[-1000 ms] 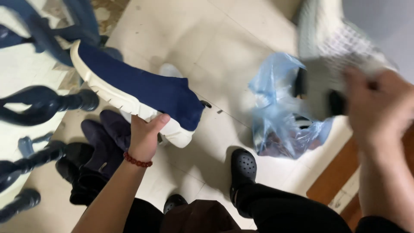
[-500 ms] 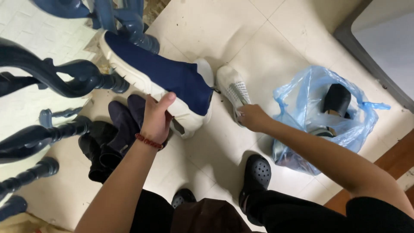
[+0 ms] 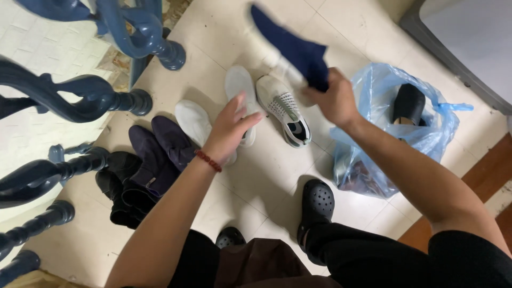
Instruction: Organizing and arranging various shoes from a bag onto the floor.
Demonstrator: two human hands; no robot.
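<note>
while right hand (image 3: 335, 101) lifts navy shoe (image 3: 290, 48), left hand (image 3: 230, 128) touches white shoe (image 3: 241, 88).

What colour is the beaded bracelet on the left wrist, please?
Dark red beaded bracelet, clearest in the head view.

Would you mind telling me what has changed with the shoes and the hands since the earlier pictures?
The navy shoe has passed from the left hand to the right hand, which now lifts it by the heel end. The freed left hand is open over the white shoes on the floor; the grey knit shoe was set down beside them. The blue plastic bag and dark shoes lie as before.
</note>
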